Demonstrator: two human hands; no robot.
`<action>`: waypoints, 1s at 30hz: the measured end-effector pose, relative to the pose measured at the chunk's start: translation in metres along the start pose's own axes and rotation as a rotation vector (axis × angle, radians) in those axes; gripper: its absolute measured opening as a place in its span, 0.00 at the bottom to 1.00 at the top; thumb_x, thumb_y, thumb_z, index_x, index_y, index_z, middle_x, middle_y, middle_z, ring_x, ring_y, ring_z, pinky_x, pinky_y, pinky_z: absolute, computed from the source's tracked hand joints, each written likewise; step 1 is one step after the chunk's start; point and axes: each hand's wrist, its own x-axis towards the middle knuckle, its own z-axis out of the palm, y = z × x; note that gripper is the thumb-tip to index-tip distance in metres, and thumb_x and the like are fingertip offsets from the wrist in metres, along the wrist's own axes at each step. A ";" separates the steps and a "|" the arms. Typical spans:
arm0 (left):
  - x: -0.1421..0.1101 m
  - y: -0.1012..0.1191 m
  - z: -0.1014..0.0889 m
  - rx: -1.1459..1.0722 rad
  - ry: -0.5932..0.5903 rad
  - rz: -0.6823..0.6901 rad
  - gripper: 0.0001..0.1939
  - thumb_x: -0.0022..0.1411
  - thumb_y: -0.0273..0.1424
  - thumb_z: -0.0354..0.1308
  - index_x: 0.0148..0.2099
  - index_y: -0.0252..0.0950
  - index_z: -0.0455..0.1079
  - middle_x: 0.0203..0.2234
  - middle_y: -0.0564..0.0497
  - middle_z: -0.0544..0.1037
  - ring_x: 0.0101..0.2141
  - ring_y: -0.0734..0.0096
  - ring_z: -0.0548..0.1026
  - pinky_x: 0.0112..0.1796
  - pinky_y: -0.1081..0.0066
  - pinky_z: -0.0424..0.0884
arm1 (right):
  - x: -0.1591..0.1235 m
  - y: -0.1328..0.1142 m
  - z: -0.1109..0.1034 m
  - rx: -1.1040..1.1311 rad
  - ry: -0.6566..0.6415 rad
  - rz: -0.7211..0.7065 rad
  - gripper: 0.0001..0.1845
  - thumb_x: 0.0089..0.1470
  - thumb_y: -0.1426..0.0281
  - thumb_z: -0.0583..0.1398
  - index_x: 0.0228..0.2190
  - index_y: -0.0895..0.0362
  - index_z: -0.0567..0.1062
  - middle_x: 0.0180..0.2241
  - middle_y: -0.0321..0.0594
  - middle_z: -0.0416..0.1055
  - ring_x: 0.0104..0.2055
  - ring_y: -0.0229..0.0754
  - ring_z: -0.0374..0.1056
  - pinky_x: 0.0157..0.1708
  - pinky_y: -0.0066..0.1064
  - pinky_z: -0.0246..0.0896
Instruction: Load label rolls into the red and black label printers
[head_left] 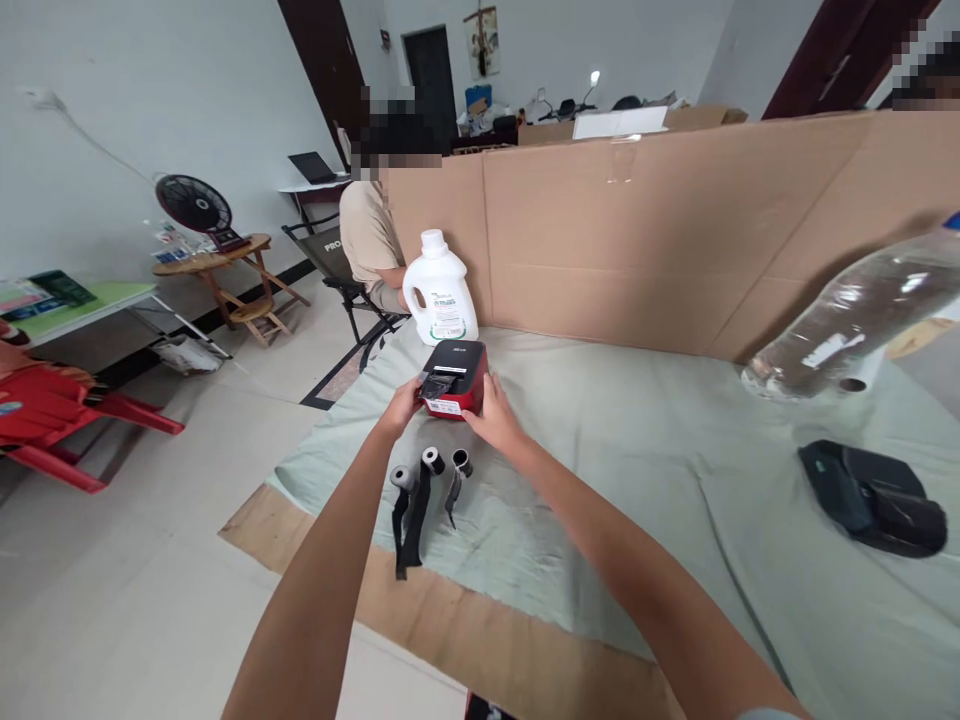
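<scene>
A small black-and-red label printer point(459, 365) sits on the cloth-covered table, a crumpled dark film poking out of its front. My left hand point(406, 405) grips its left front side, fingers by the film. On the opposite side my right hand point(495, 412) holds the red lower body, thumb at the front corner. Nearer to me stand three small rolls: a grey-topped roll point(402, 477), a black roll with a white core point(433, 460) and a black hollow roll point(462, 462). Loose black strips trail from them towards the table's front edge.
Just behind the printer is a white jug point(441, 290), against a tall cardboard partition point(600, 250). To the right lie a black device point(870, 495) and a big clear plastic bottle point(847, 310). A seated person point(369, 235) is beyond the table's left end.
</scene>
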 end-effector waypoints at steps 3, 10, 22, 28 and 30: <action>-0.017 0.014 0.000 0.055 0.080 0.144 0.15 0.57 0.40 0.61 0.42 0.36 0.73 0.36 0.49 0.81 0.47 0.60 0.76 0.54 0.62 0.68 | -0.060 0.024 -0.055 -0.061 0.068 0.095 0.47 0.59 0.60 0.59 0.72 0.57 0.45 0.74 0.57 0.37 0.75 0.60 0.40 0.68 0.56 0.49; -0.121 0.005 0.079 -0.016 0.653 1.073 0.04 0.61 0.30 0.62 0.39 0.38 0.70 0.33 0.54 0.75 0.36 0.67 0.75 0.45 0.61 0.72 | -0.268 0.112 -0.293 -0.838 0.613 0.248 0.38 0.61 0.59 0.58 0.65 0.67 0.60 0.60 0.66 0.65 0.63 0.64 0.59 0.62 0.58 0.55; -0.250 -0.061 0.285 0.421 -0.406 0.992 0.10 0.68 0.24 0.51 0.41 0.40 0.72 0.31 0.51 0.80 0.34 0.67 0.77 0.40 0.64 0.68 | -0.289 0.185 -0.343 -0.702 0.724 0.767 0.54 0.47 0.53 0.65 0.65 0.71 0.55 0.49 0.61 0.65 0.49 0.63 0.63 0.50 0.50 0.60; -0.241 -0.063 0.271 0.510 -0.324 0.872 0.10 0.71 0.27 0.50 0.43 0.40 0.74 0.34 0.51 0.82 0.38 0.66 0.79 0.45 0.62 0.70 | -0.281 0.120 -0.284 -0.563 0.737 0.606 0.56 0.47 0.50 0.65 0.67 0.65 0.54 0.48 0.56 0.63 0.51 0.62 0.61 0.52 0.51 0.62; -0.237 -0.063 0.267 0.531 -0.330 0.847 0.11 0.72 0.29 0.50 0.47 0.40 0.75 0.38 0.49 0.84 0.41 0.65 0.80 0.48 0.60 0.70 | -0.275 0.088 -0.254 -0.487 0.681 0.548 0.57 0.48 0.51 0.66 0.69 0.64 0.51 0.47 0.54 0.63 0.50 0.60 0.62 0.51 0.50 0.64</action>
